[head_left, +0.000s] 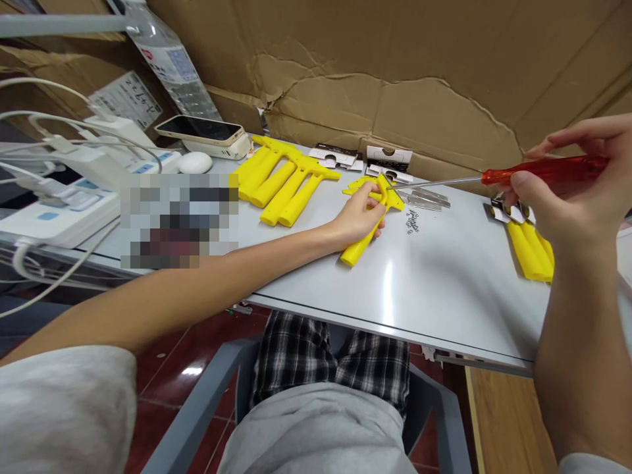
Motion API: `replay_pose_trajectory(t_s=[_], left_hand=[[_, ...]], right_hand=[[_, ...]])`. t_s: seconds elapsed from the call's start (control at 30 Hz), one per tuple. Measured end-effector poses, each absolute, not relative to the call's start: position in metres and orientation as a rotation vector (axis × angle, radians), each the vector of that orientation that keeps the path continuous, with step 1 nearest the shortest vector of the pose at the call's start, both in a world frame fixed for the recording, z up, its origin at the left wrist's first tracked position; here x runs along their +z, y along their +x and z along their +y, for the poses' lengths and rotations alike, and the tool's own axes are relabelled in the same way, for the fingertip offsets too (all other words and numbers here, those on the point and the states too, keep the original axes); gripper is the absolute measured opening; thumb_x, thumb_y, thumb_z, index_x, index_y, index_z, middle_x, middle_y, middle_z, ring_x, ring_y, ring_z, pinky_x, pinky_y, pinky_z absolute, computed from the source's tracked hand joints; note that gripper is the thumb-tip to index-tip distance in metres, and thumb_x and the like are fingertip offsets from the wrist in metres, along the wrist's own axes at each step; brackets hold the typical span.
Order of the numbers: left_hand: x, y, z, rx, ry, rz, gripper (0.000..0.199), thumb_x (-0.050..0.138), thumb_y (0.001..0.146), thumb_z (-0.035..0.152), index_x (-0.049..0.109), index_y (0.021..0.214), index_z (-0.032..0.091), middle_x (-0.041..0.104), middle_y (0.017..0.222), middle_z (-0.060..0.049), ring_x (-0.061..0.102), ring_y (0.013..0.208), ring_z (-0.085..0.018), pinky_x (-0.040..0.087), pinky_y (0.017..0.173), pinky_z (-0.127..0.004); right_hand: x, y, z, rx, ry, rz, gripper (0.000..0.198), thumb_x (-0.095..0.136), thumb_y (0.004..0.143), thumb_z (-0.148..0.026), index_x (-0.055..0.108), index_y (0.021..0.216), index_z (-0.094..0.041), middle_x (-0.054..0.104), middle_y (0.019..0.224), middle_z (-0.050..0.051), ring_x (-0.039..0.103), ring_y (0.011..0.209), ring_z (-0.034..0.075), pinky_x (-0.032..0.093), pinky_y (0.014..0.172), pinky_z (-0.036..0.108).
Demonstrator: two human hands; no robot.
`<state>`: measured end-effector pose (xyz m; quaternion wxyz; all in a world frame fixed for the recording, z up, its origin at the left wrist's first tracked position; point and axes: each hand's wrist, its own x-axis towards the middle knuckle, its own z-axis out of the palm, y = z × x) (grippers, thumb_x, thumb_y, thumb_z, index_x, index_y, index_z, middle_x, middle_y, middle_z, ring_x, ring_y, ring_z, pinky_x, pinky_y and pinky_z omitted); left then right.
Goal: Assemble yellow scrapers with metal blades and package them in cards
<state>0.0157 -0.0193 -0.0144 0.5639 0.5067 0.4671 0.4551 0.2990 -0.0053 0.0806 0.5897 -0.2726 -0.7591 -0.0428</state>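
My left hand [359, 220] is closed round a yellow plastic scraper handle [359, 250], its wide head pointing away from me and its grip end toward the table's front edge. In my right hand [582, 178] is a screwdriver [540, 172] with a clear red handle. Its long shaft points left, and the tip meets the head of the scraper handle, as far as I can see. Just right of that head lie several flat metal blades [427, 199] and a small heap of screws [413, 221]. More yellow parts lie partly hidden behind my left hand.
Several yellow handles [284, 181] lie in a row at left; finished-looking scrapers [530, 250] lie at right. Blade boxes [388, 161] stand against the cardboard [395, 108]. A phone [200, 130], power strip [83, 204] with cables, and bottle [172, 66] occupy the left. Part of the table is blurred out.
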Motion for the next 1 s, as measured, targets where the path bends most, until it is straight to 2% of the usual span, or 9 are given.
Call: replay_pose_trajectory(t_s=[0.1, 0.27, 0.37, 0.47, 0.7, 0.8, 0.87, 1.0], left_hand=[[-0.013, 0.016, -0.020, 1.072, 1.176, 1.103, 0.017, 0.051, 0.108, 0.009, 0.049, 0.117, 0.023, 0.062, 0.099, -0.003, 0.062, 0.064, -0.010, 0.048, 0.055, -0.026], [-0.013, 0.016, -0.021, 1.068, 1.212, 1.104, 0.017, 0.049, 0.108, 0.008, 0.048, 0.116, 0.023, 0.061, 0.096, -0.002, 0.061, 0.061, -0.009, 0.048, 0.054, -0.026], [-0.014, 0.015, -0.021, 1.066, 1.228, 1.097, 0.015, 0.051, 0.109, 0.010, 0.048, 0.115, 0.024, 0.059, 0.094, -0.001, 0.061, 0.061, -0.009, 0.048, 0.054, -0.025], [-0.014, 0.015, -0.020, 1.061, 1.218, 1.102, 0.014, 0.050, 0.109, 0.011, 0.048, 0.115, 0.024, 0.059, 0.097, -0.001, 0.062, 0.062, -0.009, 0.048, 0.054, -0.026], [-0.017, 0.014, -0.019, 1.062, 1.241, 1.088, 0.018, 0.052, 0.107, 0.010, 0.049, 0.117, 0.025, 0.059, 0.095, 0.000, 0.063, 0.063, -0.010, 0.049, 0.055, -0.025], [-0.016, 0.015, -0.020, 1.064, 1.230, 1.100, 0.017, 0.052, 0.108, 0.010, 0.048, 0.116, 0.024, 0.058, 0.094, 0.000, 0.062, 0.061, -0.010, 0.048, 0.055, -0.025], [-0.014, 0.015, -0.021, 1.062, 1.220, 1.110, 0.016, 0.050, 0.108, 0.010, 0.047, 0.114, 0.024, 0.058, 0.093, 0.000, 0.061, 0.061, -0.010, 0.048, 0.054, -0.025], [-0.011, 0.015, -0.021, 1.061, 1.212, 1.113, 0.017, 0.049, 0.107, 0.007, 0.047, 0.113, 0.024, 0.058, 0.092, 0.000, 0.061, 0.061, -0.010, 0.048, 0.054, -0.026]], right_hand=[[0.083, 0.296, -0.007, -0.072, -0.620, -1.810, 0.047, 0.083, 0.065, -0.023, 0.070, 0.110, -0.021, 0.063, 0.100, 0.001, 0.072, 0.084, 0.009, 0.055, 0.054, 0.014], [0.081, 0.295, -0.002, -0.021, -0.618, -1.738, 0.052, 0.093, 0.066, -0.037, 0.066, 0.105, -0.015, 0.059, 0.079, -0.002, 0.073, 0.067, 0.015, 0.057, 0.048, 0.023], [0.080, 0.295, -0.001, -0.073, -0.658, -1.690, 0.052, 0.097, 0.061, -0.033, 0.069, 0.101, -0.015, 0.063, 0.085, 0.000, 0.075, 0.069, 0.016, 0.053, 0.046, 0.019], [0.081, 0.293, -0.006, -0.093, -0.697, -1.684, 0.047, 0.095, 0.063, -0.028, 0.072, 0.102, -0.016, 0.066, 0.089, 0.000, 0.075, 0.069, 0.014, 0.049, 0.045, 0.014], [0.078, 0.294, -0.009, -0.227, -0.777, -1.673, 0.039, 0.089, 0.072, -0.042, 0.070, 0.093, -0.015, 0.066, 0.084, 0.000, 0.074, 0.070, 0.013, 0.050, 0.052, 0.018], [0.079, 0.295, -0.005, -0.209, -0.692, -1.722, 0.050, 0.086, 0.074, -0.054, 0.068, 0.103, -0.018, 0.066, 0.098, 0.002, 0.076, 0.082, 0.014, 0.054, 0.061, 0.022], [0.081, 0.294, -0.004, -0.193, -0.626, -1.769, 0.059, 0.088, 0.070, -0.060, 0.066, 0.108, -0.021, 0.065, 0.110, 0.001, 0.074, 0.089, 0.013, 0.056, 0.069, 0.025], [0.082, 0.291, -0.006, -0.179, -0.610, -1.808, 0.057, 0.089, 0.068, -0.043, 0.066, 0.116, -0.022, 0.063, 0.117, 0.002, 0.073, 0.089, 0.011, 0.055, 0.065, 0.022]])
